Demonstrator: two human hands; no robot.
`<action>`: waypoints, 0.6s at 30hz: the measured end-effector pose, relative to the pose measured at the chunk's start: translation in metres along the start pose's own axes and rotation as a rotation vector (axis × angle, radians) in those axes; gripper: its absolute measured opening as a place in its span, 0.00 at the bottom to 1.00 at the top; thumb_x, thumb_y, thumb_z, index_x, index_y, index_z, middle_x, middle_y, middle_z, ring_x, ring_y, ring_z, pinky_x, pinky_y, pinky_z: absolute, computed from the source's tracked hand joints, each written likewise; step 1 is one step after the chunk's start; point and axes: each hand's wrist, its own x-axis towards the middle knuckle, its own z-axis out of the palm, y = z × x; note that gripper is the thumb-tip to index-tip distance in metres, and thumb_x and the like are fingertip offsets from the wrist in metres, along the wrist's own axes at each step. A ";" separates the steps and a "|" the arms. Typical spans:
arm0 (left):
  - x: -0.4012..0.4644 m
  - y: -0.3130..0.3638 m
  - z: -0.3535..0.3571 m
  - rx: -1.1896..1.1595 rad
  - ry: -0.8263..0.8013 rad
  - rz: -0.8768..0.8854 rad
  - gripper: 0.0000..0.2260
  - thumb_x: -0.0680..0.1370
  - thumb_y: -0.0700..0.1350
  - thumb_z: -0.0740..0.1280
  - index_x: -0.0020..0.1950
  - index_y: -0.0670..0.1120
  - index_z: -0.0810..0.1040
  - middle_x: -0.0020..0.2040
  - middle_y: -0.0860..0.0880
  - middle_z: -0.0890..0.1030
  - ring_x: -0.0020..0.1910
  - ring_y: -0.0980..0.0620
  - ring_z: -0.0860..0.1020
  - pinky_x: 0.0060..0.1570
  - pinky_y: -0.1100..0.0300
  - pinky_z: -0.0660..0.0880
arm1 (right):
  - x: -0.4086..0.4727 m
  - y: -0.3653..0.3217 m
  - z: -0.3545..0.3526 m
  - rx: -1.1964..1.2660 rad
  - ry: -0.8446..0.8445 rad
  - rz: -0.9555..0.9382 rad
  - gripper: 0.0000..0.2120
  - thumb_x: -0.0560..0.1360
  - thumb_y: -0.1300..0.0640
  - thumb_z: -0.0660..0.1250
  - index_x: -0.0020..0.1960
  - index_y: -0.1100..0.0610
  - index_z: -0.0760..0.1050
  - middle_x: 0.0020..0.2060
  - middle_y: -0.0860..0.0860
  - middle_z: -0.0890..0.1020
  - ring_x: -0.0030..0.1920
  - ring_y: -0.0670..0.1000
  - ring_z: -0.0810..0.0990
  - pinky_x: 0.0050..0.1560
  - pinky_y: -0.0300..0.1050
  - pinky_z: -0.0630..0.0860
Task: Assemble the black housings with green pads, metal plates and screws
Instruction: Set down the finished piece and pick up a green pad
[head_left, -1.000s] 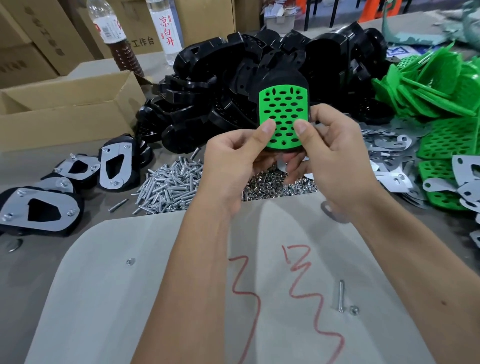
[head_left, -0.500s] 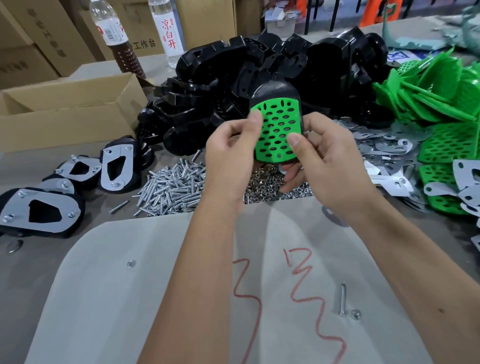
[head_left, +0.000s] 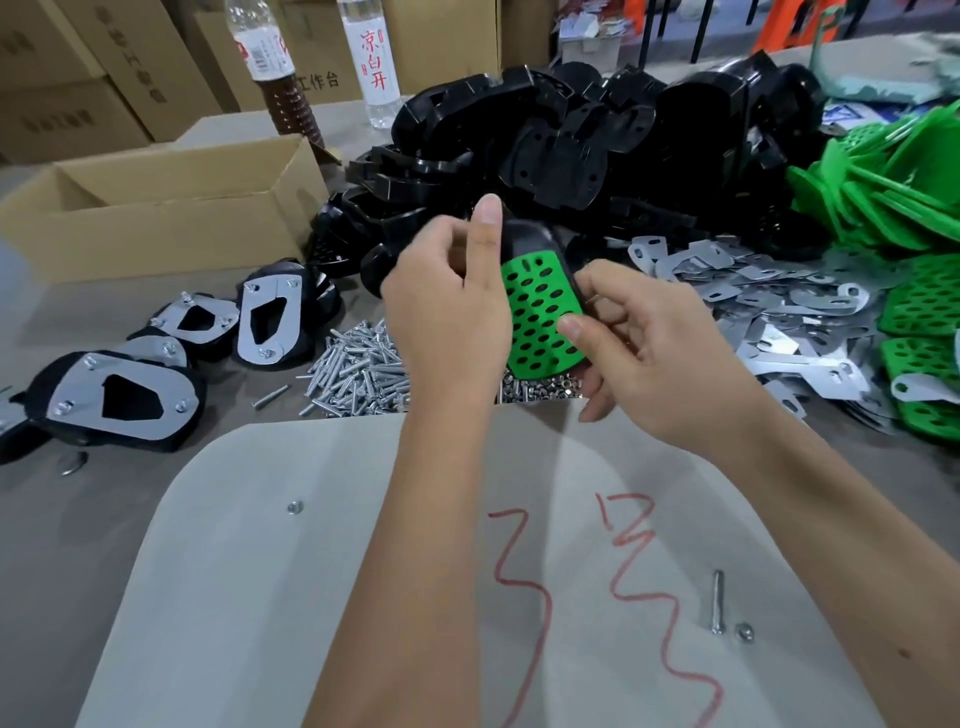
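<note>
Both hands hold one black housing (head_left: 530, 236) with a perforated green pad (head_left: 540, 317) seated in its face, above the pile of screws. My left hand (head_left: 452, 312) grips the housing's left edge, thumb up along its top. My right hand (head_left: 639, 353) holds the right edge, thumb pressing on the pad's lower right. Behind lies a heap of black housings (head_left: 571, 140). Loose green pads (head_left: 893, 208) are piled at the right, metal plates (head_left: 753, 306) beside them, screws (head_left: 358, 374) and nuts (head_left: 540, 387) under my hands.
Several finished housings with metal plates (head_left: 119, 400) lie at the left. An open cardboard box (head_left: 171, 208) stands behind them, with two bottles (head_left: 374, 67) further back. A pale mat (head_left: 311, 597) with red marks carries one screw (head_left: 718, 600) and a nut (head_left: 744, 631).
The housing with the pad has turned and dropped lower, tilting its face to the right. My left thumb slid up to its top, and my right thumb moved down the pad.
</note>
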 end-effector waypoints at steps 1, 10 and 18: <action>0.002 0.000 -0.003 0.123 0.041 0.062 0.26 0.85 0.60 0.59 0.31 0.48 0.70 0.26 0.53 0.70 0.29 0.54 0.70 0.32 0.62 0.62 | -0.001 0.000 -0.001 -0.058 -0.036 -0.022 0.04 0.84 0.62 0.64 0.50 0.58 0.74 0.34 0.52 0.78 0.28 0.53 0.82 0.25 0.53 0.82; 0.007 -0.001 -0.007 0.364 -0.053 0.138 0.33 0.85 0.66 0.52 0.27 0.45 0.59 0.24 0.51 0.64 0.25 0.51 0.64 0.28 0.61 0.57 | 0.001 -0.007 -0.003 -0.269 -0.079 -0.173 0.03 0.83 0.59 0.66 0.51 0.57 0.77 0.31 0.53 0.77 0.34 0.59 0.74 0.39 0.61 0.74; -0.001 0.003 0.006 0.287 0.007 0.079 0.33 0.85 0.66 0.51 0.26 0.46 0.55 0.20 0.51 0.62 0.24 0.51 0.64 0.29 0.54 0.57 | 0.000 -0.007 0.001 -0.193 0.024 -0.135 0.07 0.82 0.56 0.63 0.49 0.58 0.78 0.33 0.52 0.77 0.36 0.59 0.74 0.39 0.60 0.73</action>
